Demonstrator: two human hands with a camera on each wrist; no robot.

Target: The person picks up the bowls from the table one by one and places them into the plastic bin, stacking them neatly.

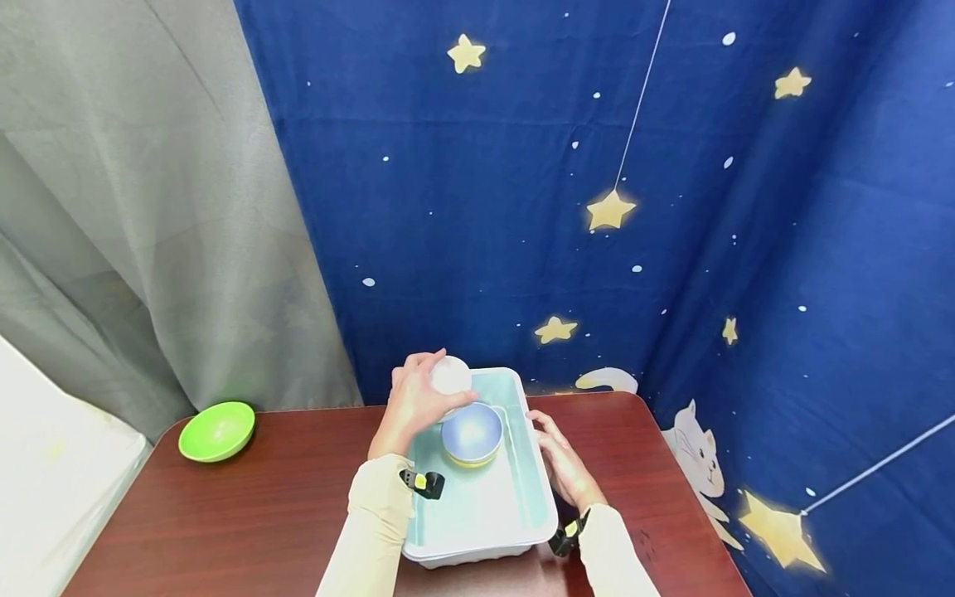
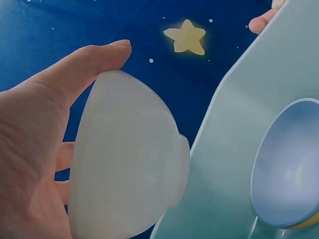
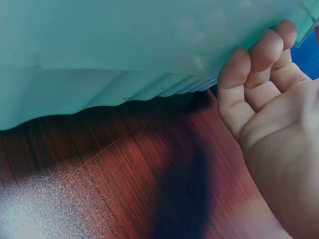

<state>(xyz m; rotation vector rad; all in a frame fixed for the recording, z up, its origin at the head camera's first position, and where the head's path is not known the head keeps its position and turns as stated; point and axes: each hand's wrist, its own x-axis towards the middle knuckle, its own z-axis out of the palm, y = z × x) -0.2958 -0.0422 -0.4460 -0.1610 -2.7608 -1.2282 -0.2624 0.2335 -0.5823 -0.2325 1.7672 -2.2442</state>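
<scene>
My left hand [image 1: 418,396] grips a white bowl [image 1: 451,376] by its rim, holding it above the far left part of the pale green plastic tub [image 1: 477,514]. In the left wrist view the bowl [image 2: 124,154] is tipped on its side, foot facing right, the thumb on its edge. Inside the tub a blue bowl [image 1: 472,433] sits in a yellow one [image 1: 472,463]. My right hand [image 1: 561,466] is at the tub's right side. Its bent fingertips [image 3: 235,67] touch the outer wall; the thumb is hidden.
A bright green bowl [image 1: 217,431] stands near the far left corner of the brown wooden table [image 1: 283,497]. Behind the table hang a grey curtain [image 1: 172,207] and a blue star-patterned curtain [image 1: 485,207]. A white surface [image 1: 52,481] lies at far left.
</scene>
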